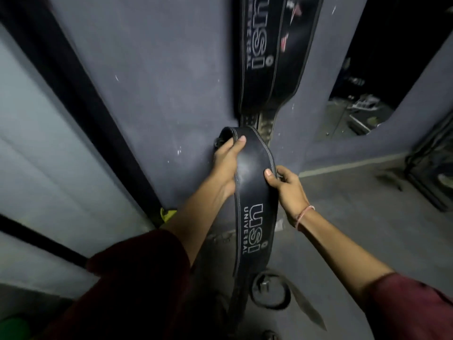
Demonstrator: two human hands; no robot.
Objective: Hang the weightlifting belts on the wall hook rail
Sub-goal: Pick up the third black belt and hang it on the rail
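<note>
A black leather weightlifting belt (255, 192) with white "USI UNIVERSAL" lettering is held in front of the grey wall. My left hand (226, 165) grips its folded upper end from the left, thumb on top. My right hand (286, 187) pinches its right edge, thumb on the face. The belt's lower end drops out of sight between my arms. Above, two black belts (267, 57) hang flat against the wall, one lettered the same, one with red marks. The hook rail itself is out of view.
A dark vertical bar (81, 94) runs down the wall at left beside a pale panel. An opening (362, 94) at right shows a dim room with equipment. On the concrete floor lie a dark ring-shaped object (270, 290) and a strap.
</note>
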